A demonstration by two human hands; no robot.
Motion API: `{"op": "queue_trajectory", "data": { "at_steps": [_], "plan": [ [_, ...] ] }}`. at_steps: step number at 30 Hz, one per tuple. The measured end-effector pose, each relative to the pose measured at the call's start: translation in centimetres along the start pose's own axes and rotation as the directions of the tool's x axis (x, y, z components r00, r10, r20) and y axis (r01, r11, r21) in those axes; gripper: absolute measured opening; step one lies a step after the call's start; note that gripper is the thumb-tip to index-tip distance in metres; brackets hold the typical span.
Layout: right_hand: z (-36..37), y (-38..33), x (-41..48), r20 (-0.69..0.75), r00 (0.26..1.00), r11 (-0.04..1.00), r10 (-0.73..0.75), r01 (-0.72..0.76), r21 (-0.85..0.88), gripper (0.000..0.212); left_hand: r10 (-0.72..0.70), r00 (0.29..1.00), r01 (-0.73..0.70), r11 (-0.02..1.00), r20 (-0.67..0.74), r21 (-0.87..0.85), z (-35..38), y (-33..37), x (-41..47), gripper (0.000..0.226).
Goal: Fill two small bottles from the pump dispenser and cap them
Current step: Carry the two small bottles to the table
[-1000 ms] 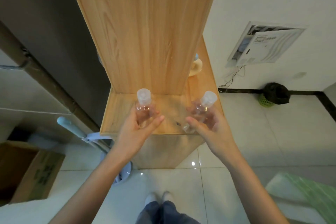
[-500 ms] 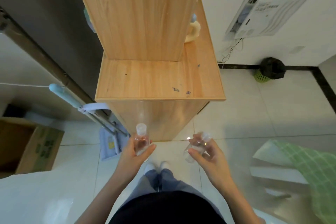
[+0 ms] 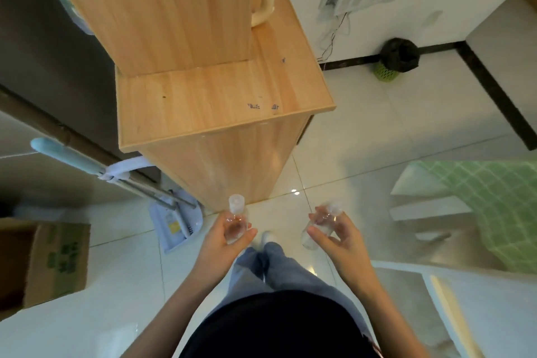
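Note:
My left hand [image 3: 222, 237] grips a small clear bottle [image 3: 236, 219] with a translucent cap, held upright in front of my body. A second small clear bottle [image 3: 316, 227], tilted and blurred, is held in my right hand [image 3: 338, 234] between fingers and thumb. Both hands hover above the tiled floor, well back from the wooden cabinet [image 3: 220, 96]. No pump dispenser is in view.
A cream ring-shaped object [image 3: 263, 6] stands at the cabinet's back. A mop [image 3: 116, 177] leans at the left beside a cardboard box [image 3: 49, 259]. A green bin [image 3: 392, 67] with a black bag sits by the wall. A green checked cloth [image 3: 494, 206] lies at the right.
Both hands have carried the bottles away from the cabinet top and down toward my body. The view has pulled back from the cabinet and swung to the right.

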State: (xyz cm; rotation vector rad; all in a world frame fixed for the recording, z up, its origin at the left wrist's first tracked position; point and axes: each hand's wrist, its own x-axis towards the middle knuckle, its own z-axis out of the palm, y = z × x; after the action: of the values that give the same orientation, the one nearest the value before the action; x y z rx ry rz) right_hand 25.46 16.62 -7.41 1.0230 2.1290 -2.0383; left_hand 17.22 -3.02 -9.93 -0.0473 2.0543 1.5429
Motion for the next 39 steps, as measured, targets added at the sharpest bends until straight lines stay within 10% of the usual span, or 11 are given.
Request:
{"op": "queue_trajectory", "data": {
  "at_steps": [25, 39],
  "plan": [
    [-15.5, 17.5, -24.5, -0.545, 0.827, 0.958, 0.138, 0.027, 0.284, 0.033, -0.032, 0.836, -0.153, 0.945, 0.548, 0.288, 20.0, -6.4, -14.0, 0.023],
    [-21.2, 27.5, -45.3, -0.828, 0.438, 0.887, 0.351, 0.127, 0.443, 0.031, -0.118, 0.428, -0.472, 0.816, 0.896, 0.333, 35.2, -9.0, -30.4, 0.023]
  ]
}}
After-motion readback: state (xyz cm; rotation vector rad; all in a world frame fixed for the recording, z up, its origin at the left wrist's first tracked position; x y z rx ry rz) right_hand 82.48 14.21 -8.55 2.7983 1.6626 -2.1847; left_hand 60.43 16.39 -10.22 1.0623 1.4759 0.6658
